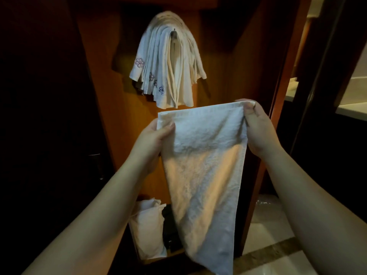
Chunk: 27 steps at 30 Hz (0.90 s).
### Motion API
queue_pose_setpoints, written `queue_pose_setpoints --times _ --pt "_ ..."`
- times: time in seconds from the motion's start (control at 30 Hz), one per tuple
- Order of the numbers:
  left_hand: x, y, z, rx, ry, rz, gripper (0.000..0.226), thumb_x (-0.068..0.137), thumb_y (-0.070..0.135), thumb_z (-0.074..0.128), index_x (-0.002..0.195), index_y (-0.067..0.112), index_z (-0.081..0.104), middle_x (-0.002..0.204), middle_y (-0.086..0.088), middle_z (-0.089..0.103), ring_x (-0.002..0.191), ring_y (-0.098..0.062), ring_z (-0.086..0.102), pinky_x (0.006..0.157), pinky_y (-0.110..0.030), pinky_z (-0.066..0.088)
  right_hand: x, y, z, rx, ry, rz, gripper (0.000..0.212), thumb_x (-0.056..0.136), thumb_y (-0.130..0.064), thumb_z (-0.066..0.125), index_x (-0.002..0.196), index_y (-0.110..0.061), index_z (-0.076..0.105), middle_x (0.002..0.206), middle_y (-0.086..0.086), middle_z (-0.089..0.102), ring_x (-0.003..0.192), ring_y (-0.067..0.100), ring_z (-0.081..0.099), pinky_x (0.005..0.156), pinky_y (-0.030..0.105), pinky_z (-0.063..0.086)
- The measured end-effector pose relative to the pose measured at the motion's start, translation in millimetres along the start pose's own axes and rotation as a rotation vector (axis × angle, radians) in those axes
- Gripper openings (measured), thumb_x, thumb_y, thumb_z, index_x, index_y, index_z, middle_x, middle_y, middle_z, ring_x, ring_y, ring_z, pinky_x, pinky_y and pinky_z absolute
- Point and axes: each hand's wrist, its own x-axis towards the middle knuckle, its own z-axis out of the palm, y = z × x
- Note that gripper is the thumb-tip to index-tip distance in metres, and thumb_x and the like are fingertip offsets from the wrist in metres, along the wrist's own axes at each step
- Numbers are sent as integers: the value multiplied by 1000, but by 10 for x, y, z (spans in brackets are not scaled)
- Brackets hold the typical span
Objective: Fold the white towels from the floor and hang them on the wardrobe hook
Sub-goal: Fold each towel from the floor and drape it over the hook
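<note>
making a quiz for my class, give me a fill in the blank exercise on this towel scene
1. The person holds the white towel by its top edge with ____ hands.
2. The bundle of hung towels drapes over a ____ on the wardrobe panel.
3. The embroidered flowers on the hung towels are on the bundle's ____ side in the picture.
4. The right hand grips the towel's upper ____ corner.

Missing words: both; hook; left; right

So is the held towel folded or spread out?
Folded, apparently: the towel hangs as a narrow strip, both hands pinching its top corners, left, right.
</note>
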Motion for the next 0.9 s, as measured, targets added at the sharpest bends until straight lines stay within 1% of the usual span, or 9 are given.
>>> queue_pose_setpoints --times 0.2,0.27,0.33,0.4,0.47,0.57,0.67,0.8,0.9 --pt "-48 224 -77 -83 51 -37 19 99 28 59 110 19 72 106 -7 77 98 -27 74 86 -43 59 -60 -92 54 -241 22 -40 25 101 -63 39 97 -55 62 99 -39 64 92 -18 59 77 24 47" --pt "-75 278 -83 -138 40 -75 20 100 29 57 110 18 71 106 -7 77 99 -26 74 85 -41 59 -73 -67 60 -60 -32 38 27 95 -65 50 103 -48 69 108 -25 72 100 -4 68 88 37 56" --pt "-103 290 -75 -165 31 -129 20 101 30 56 108 19 71 102 -6 78 96 -25 75 78 -38 60 -123 16 26 332 -226 254 53 79 -64 71 118 -28 72 121 1 74 113 21 70 101 51 53" --pt "-133 262 -67 -167 29 -205 21 100 30 57 108 16 71 100 -7 78 92 -25 76 71 -35 60 -239 106 -15 594 -462 517 72 57 -55 93 115 -14 78 121 12 73 111 28 71 93 47 58" --pt "-166 214 -65 -157 36 -281 24 97 30 60 111 13 71 103 -10 77 93 -27 76 72 -36 59 -353 214 -40 658 -618 610 70 47 -42 102 107 -11 81 115 13 75 105 26 73 81 40 61" --pt "-187 131 -120 -137 44 -332 22 96 28 61 105 12 72 101 -10 77 89 -26 76 72 -36 58 -408 353 -59 682 -599 689 55 68 -29 92 117 -8 77 124 15 71 113 29 70 84 41 60" --pt "-189 62 -213 -118 36 -372 21 95 28 62 105 13 71 102 -10 77 86 -25 75 72 -35 58 -432 455 -52 699 -500 725 49 93 -31 59 136 -7 63 139 17 62 126 32 62 92 44 58" --pt "-209 -94 -294 -99 92 -439 19 96 27 62 101 11 71 91 -9 78 76 -23 76 56 -32 60 -553 595 45 708 -430 796 49 96 -36 53 133 -7 66 138 18 62 126 34 62 91 44 59" --pt "-297 -277 -312 -107 180 -466 19 95 26 63 104 11 71 93 -9 78 78 -24 77 56 -32 60 -667 652 177 665 -314 819 49 96 -37 54 134 -6 61 132 18 66 120 34 66 86 43 60"
